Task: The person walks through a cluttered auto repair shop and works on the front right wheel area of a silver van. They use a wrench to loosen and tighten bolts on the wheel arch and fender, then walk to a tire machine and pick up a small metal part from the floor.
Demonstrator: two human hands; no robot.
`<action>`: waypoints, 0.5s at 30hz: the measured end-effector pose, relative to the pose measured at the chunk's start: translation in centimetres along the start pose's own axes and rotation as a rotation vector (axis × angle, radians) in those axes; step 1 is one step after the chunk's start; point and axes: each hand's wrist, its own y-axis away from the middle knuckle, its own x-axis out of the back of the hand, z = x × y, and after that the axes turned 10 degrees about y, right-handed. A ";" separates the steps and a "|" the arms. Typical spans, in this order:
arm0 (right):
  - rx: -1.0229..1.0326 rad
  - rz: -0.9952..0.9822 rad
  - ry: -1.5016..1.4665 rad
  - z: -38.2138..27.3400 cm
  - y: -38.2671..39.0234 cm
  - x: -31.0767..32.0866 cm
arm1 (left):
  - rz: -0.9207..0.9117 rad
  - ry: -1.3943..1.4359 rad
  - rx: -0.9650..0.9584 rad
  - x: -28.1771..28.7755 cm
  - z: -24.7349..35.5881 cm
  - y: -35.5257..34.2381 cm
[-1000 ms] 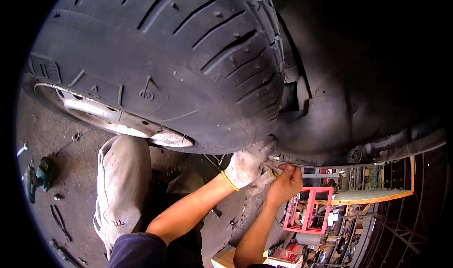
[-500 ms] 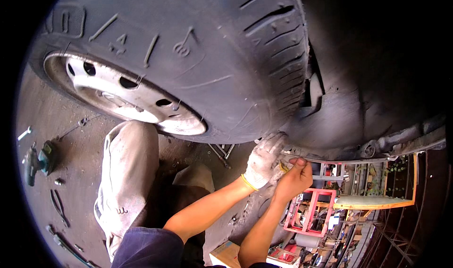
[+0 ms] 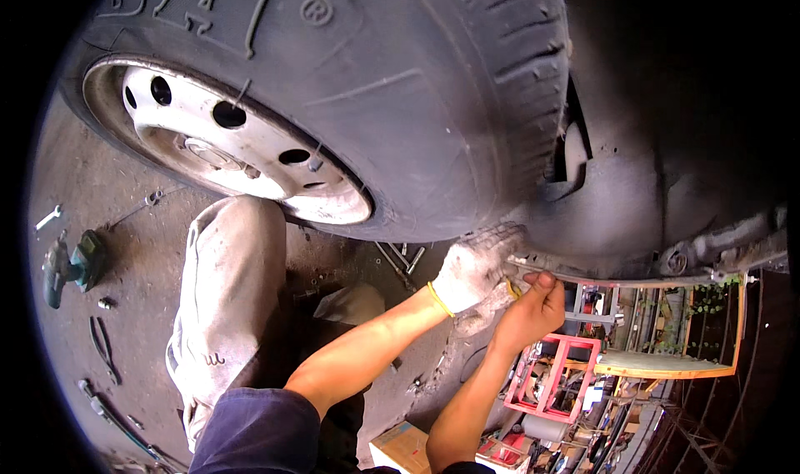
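My left hand (image 3: 475, 265), in a dirty white glove with a yellow cuff, reaches under the car tyre (image 3: 400, 140) at the wheel arch lip (image 3: 622, 272); its fingers are bent, and what they hold is hidden. My bare right hand (image 3: 533, 307) is closed at that lip, thumb against forefinger, on something I cannot make out. A second dirty glove (image 3: 487, 311) with a yellow rim hangs between my hands. The tyre is on a silver steel rim (image 3: 275, 132) with oval holes, beside the dark wheel well liner (image 3: 617, 190).
My leg in pale trousers (image 3: 225, 299) lies below the wheel. On the floor (image 3: 142, 332) are a green power tool (image 3: 83, 261), pliers (image 3: 104, 349), spanners (image 3: 50, 217) and crossed bars (image 3: 400, 261). A red frame (image 3: 550, 378), cardboard box (image 3: 400, 449) and wooden-edged board (image 3: 667, 364) stand right.
The view has shifted, bringing more of the steel rim into sight and the tyre further right. Both hands stay at the arch lip, the left fingers reaching slightly further along it.
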 end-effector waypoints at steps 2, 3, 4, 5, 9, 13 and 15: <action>-0.002 -0.021 -0.028 0.1 -0.2 0.0 | 0.021 -0.054 -0.040 0.0 -0.1 -0.1; -0.009 -0.034 -0.035 0.2 -0.2 0.1 | 0.034 -0.055 -0.057 -0.1 -0.2 0.0; -0.012 -0.043 -0.042 0.2 -0.4 0.2 | 0.049 -0.054 -0.079 -0.2 -0.3 -0.1; -0.016 -0.051 -0.049 0.2 -0.5 0.4 | 0.062 -0.051 -0.101 -0.3 -0.3 0.0; -0.012 -0.066 -0.061 0.7 -0.6 0.6 | 0.062 -0.098 -0.113 -0.4 0.0 -0.1; -0.026 -0.082 -0.058 0.6 -0.7 1.1 | 0.062 -0.136 -0.130 -0.7 -0.2 -0.1; -0.028 -0.091 -0.070 0.6 -0.7 1.2 | 0.070 -0.136 -0.131 -0.7 0.1 -0.1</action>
